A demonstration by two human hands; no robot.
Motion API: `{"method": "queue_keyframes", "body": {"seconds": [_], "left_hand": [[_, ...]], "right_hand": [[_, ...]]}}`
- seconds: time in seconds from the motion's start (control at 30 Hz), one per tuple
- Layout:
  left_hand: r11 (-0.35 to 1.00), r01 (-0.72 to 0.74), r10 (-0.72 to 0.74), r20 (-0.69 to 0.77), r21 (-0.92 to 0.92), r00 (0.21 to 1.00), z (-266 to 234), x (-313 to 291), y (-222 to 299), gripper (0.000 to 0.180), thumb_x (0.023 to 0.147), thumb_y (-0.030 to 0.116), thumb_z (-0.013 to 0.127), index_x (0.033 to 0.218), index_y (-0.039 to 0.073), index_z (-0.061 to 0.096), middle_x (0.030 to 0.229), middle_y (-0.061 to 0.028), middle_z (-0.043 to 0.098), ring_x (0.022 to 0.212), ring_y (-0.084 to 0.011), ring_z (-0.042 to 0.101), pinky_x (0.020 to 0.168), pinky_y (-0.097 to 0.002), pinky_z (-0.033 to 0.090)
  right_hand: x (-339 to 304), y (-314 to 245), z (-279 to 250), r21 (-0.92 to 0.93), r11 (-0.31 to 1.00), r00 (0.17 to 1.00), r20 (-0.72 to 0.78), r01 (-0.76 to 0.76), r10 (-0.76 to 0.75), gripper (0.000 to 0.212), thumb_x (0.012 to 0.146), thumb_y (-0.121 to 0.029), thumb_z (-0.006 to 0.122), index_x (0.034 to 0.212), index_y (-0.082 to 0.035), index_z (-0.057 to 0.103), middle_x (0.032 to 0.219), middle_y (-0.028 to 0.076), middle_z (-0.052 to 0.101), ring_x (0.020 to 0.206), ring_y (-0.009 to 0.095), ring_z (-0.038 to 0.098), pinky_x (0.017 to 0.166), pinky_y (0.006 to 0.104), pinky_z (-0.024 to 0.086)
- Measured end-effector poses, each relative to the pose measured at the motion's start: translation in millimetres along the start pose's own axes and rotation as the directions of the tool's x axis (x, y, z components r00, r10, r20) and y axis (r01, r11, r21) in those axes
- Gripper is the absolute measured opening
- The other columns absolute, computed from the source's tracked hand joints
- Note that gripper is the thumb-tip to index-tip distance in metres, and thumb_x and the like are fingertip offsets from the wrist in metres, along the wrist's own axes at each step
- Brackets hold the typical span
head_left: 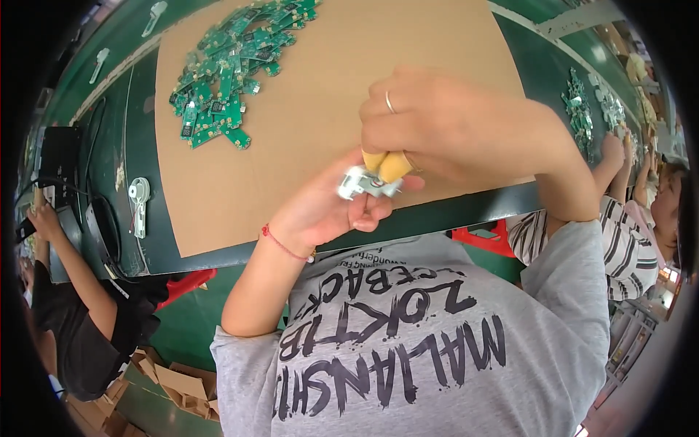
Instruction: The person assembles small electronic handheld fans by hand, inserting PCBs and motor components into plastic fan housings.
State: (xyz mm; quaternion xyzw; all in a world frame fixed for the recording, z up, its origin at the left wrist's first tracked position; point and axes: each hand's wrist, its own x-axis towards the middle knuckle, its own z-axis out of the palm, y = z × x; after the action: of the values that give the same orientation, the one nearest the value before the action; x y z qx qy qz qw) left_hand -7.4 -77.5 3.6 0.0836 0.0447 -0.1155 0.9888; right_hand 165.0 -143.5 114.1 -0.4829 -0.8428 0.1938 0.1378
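Observation:
My left hand (324, 211), palm up with curled fingers, supports a small white plastic housing (354, 182) above the near edge of a cardboard sheet (349, 73). Over it comes my right hand (429, 120), wearing a ring, with yellow finger cots (393, 166) on two fingertips. Those fingertips are pinched together against the housing's upper side; whether a small piece sits between them is hidden. Some blur covers the housing. A heap of green circuit boards (226, 80) lies on the far left of the cardboard.
A white round-headed plastic part (138, 204) rests on the green table (149, 153), left of the cardboard. Black cables (102, 226) run beyond it. Co-workers sit at left (87, 320) and right (619, 240). More boards (577, 113) lie at the far right. Cardboard boxes (186, 386) stand on the floor.

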Motion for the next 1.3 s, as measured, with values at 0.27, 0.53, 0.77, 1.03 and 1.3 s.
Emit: {"method": "queue_keyframes", "body": {"seconds": [0.27, 0.53, 0.77, 1.03, 1.3], "left_hand": [[1.0, -0.028, 0.025, -0.129, -0.015, 0.991, 12, 4, -5, 0.047, 0.093, 0.039, 0.038, 0.125, 0.005, 0.041, 0.118, -0.0193, 0.053, 0.064, -0.0166, 0.057, 0.048, -0.023, 0.046], [0.951, -0.262, 0.294, -0.221, 0.164, 0.93, 11, 0, -3, 0.037, 0.088, 0.013, 0.045, 0.123, 0.0, 0.042, 0.116, -0.0135, 0.054, 0.093, -0.0222, 0.061, 0.079, -0.0327, 0.051], [0.48, -0.459, 0.745, -0.071, 0.748, 0.663, 27, -2, 6, 0.053, 0.086, -0.005, 0.045, 0.136, -0.002, 0.027, 0.129, -0.0153, 0.043, 0.107, -0.0248, 0.055, 0.09, -0.0354, 0.046], [0.214, -0.522, 0.787, 0.171, 0.826, 0.593, 19, -8, 13, 0.057, 0.086, -0.006, 0.049, 0.137, -0.001, 0.026, 0.133, -0.016, 0.04, 0.118, -0.0222, 0.046, 0.095, -0.034, 0.041], [0.333, -0.424, 0.803, -0.017, 0.842, 0.596, 27, -6, 9, 0.058, 0.086, -0.003, 0.052, 0.138, 0.001, 0.026, 0.133, -0.0167, 0.042, 0.104, -0.0168, 0.055, 0.083, -0.0277, 0.05]], "right_hand": [[6, 0, -12, -0.22, 0.975, 1.0, 0.001, 0.013, -0.013, 0.021, 0.063, -0.011, 0.062, 0.081, -0.006, 0.051, 0.084, 0.006, 0.051, 0.082, 0.023, 0.051, 0.072, 0.0323, 0.039], [-10, -2, -12, -0.31, 0.943, 0.99, -0.112, -0.121, 0.09, 0.016, 0.067, -0.006, 0.06, 0.082, -0.004, 0.054, 0.077, 0.008, 0.051, 0.076, 0.026, 0.051, 0.065, 0.034, 0.041], [-12, 20, 0, 0.484, 0.635, 0.778, 0.534, -0.602, 0.33, 0.016, 0.082, -0.015, 0.06, 0.091, -0.002, 0.058, 0.079, 0.003, 0.059, 0.069, 0.013, 0.053, 0.066, 0.0278, 0.044], [-10, -3, 41, 0.942, 0.256, 0.823, 0.037, -0.218, 0.567, 0.021, 0.091, -0.021, 0.053, 0.099, -0.002, 0.055, 0.086, -0.002, 0.056, 0.078, 0.004, 0.051, 0.068, 0.019, 0.041], [-10, -3, 66, 0.715, 0.654, 0.73, -0.305, -0.249, 0.612, 0.013, 0.086, -0.011, 0.057, 0.096, -0.003, 0.059, 0.069, -0.004, 0.057, 0.05, -0.001, 0.04, 0.043, 0.0184, 0.03]]}}
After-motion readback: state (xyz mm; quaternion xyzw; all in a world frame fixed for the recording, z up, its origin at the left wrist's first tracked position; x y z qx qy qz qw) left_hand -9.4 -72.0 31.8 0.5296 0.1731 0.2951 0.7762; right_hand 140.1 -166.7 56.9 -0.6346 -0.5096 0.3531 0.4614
